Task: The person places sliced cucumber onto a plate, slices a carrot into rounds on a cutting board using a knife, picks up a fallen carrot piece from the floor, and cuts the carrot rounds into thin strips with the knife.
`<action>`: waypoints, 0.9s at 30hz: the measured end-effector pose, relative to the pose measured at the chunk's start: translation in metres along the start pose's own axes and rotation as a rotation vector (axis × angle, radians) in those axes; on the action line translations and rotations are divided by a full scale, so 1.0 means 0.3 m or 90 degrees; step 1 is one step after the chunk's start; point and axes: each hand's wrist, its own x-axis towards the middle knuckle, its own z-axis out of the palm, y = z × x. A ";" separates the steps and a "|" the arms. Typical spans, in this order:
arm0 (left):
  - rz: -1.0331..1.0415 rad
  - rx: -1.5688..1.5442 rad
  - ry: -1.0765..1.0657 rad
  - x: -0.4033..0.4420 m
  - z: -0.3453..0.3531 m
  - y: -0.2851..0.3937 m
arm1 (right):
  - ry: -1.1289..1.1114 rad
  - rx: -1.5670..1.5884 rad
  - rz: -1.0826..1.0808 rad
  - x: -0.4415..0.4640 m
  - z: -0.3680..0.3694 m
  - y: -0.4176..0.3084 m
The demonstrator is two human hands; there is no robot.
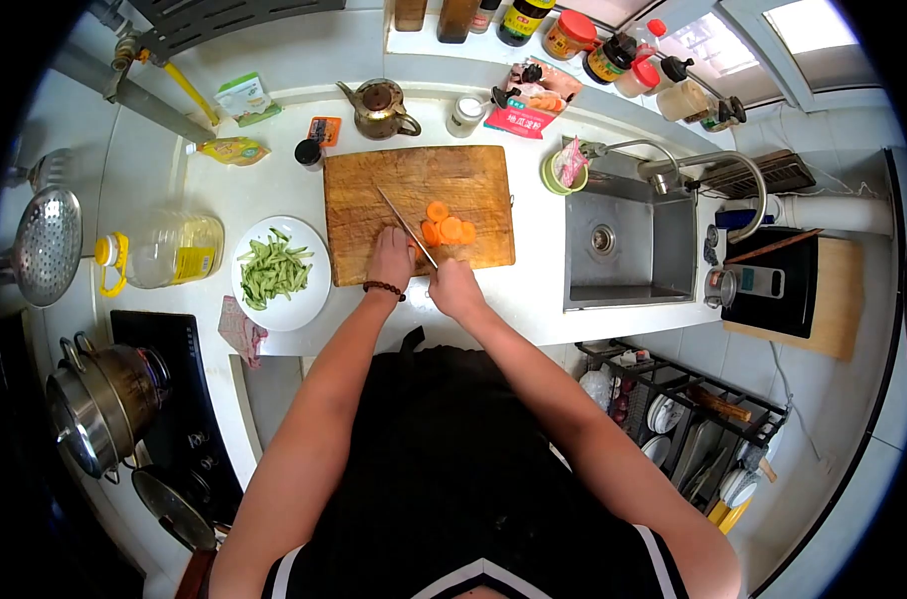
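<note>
A wooden cutting board [414,175] lies on the counter in front of me. My right hand [455,288] grips a knife [406,224] at the board's near edge, its blade pointing away and to the left. Just left of the blade, my left hand [392,260] presses down with bent fingers on a carrot, which is mostly hidden beneath them. Several round carrot slices [451,231] are heaped to the right of the blade. A white plate [314,302] of green shredded vegetable, perhaps cucumber [272,270], stands left of the board.
A teapot [379,110] and a small dark-lidded jar [309,154] stand behind the board. An oil bottle [179,250] is at the left, near a pot [99,409] on the stove. To the right are a green cup [550,176] and the sink [598,275].
</note>
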 end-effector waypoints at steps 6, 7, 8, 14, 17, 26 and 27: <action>-0.003 0.004 0.025 -0.005 0.005 0.006 | 0.009 -0.002 -0.028 0.010 0.019 0.020; -0.004 0.003 0.025 -0.005 0.013 0.002 | -0.003 -0.014 -0.010 0.010 0.011 0.012; 0.000 0.009 0.035 -0.007 0.020 -0.002 | -0.017 -0.026 0.009 0.009 0.007 0.007; -0.027 -0.008 0.029 -0.008 0.023 -0.011 | -0.018 -0.005 -0.027 0.040 0.015 0.030; -0.029 -0.002 0.025 0.001 0.022 -0.015 | -0.027 -0.016 -0.059 0.068 0.030 0.056; -0.010 0.031 -0.001 0.005 0.014 -0.010 | -0.044 -0.023 0.011 0.124 0.072 0.044; -0.028 0.020 -0.017 0.008 0.005 -0.012 | -0.035 -0.017 0.009 0.133 0.080 0.047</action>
